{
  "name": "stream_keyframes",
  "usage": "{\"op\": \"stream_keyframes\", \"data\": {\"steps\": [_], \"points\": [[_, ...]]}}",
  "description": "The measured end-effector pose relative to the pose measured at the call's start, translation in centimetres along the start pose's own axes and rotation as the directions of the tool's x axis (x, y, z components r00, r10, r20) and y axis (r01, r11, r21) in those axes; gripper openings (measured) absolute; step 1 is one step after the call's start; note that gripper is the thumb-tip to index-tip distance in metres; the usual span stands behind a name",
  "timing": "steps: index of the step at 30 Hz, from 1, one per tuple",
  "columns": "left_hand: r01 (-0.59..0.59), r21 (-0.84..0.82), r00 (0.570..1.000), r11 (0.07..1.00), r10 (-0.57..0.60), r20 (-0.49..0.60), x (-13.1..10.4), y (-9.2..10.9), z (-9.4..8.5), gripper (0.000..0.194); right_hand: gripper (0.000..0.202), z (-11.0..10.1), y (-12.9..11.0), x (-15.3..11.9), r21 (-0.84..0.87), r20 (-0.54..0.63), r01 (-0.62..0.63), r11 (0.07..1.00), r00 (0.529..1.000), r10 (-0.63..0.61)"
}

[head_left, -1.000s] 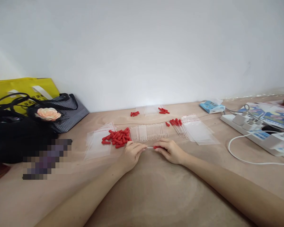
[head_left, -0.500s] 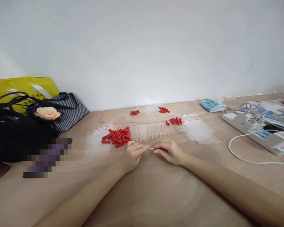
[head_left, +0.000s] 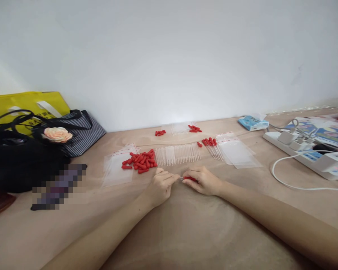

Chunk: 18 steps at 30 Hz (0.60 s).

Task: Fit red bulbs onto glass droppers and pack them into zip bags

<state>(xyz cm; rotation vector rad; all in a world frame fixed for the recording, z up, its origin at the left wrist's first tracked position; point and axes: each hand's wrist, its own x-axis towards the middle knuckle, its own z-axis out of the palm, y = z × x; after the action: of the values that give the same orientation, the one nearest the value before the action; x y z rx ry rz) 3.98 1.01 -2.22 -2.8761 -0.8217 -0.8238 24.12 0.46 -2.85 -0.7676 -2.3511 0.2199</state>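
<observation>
My left hand (head_left: 162, 186) pinches a clear thin tube (head_left: 181, 178), most of it hidden by the fingers. Facing it, my right hand (head_left: 204, 180) is closed on a red rubber bulb (head_left: 190, 179) at the tube's other end. Beyond my left hand lies a pile of red bulbs (head_left: 141, 161), partly on clear zip bags (head_left: 116, 167). A row of clear tubes (head_left: 178, 154) spreads behind both hands. To its right are a single red bulb (head_left: 199, 144) and several tubes with red bulbs on them (head_left: 212, 148).
More clear bags (head_left: 238, 152) lie right of the bulbed tubes. Small red bulb groups (head_left: 160, 133) sit near the wall. A power strip (head_left: 304, 153) with a white cable and a tissue pack (head_left: 253, 122) are at right; a striped bag (head_left: 83, 131) stands left.
My hands have come slightly closer together, and less of the clear tube shows between them. The view has shifted slightly.
</observation>
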Motion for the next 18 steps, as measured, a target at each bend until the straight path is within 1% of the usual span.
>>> {"op": "stream_keyframes", "data": {"steps": [3,6,11,13,16,18], "points": [[-0.001,-0.006,1.000,1.000,0.001,-0.008,0.05,0.03,0.10,0.030,0.020,0.14,0.09,0.00,-0.006,0.011,-0.022,1.000,1.000,0.022],[0.012,-0.015,1.000,1.000,-0.012,-0.021,0.08,-0.01,0.30,0.029,0.019,0.24,0.18,0.02,0.010,-0.007,-0.057,0.998,0.998,0.057],[0.064,-0.049,0.997,0.997,-0.066,-0.029,0.11,-0.14,0.47,0.028,0.019,0.19,0.32,0.05,0.136,-0.086,-0.142,0.980,0.984,0.155],[0.085,-0.071,0.996,0.994,-0.087,-0.025,0.11,-0.16,0.45,0.028,0.020,0.17,0.44,0.02,0.176,-0.100,-0.125,0.976,0.985,0.144],[0.102,-0.096,0.994,0.990,-0.105,-0.025,0.10,-0.14,0.42,0.026,0.017,0.22,0.66,-0.04,0.176,-0.096,-0.053,0.983,0.993,0.071],[0.107,-0.102,0.994,0.989,-0.110,-0.018,0.12,-0.10,0.41,0.025,0.018,0.29,0.77,-0.10,0.184,-0.110,-0.040,0.982,0.992,0.061]]}}
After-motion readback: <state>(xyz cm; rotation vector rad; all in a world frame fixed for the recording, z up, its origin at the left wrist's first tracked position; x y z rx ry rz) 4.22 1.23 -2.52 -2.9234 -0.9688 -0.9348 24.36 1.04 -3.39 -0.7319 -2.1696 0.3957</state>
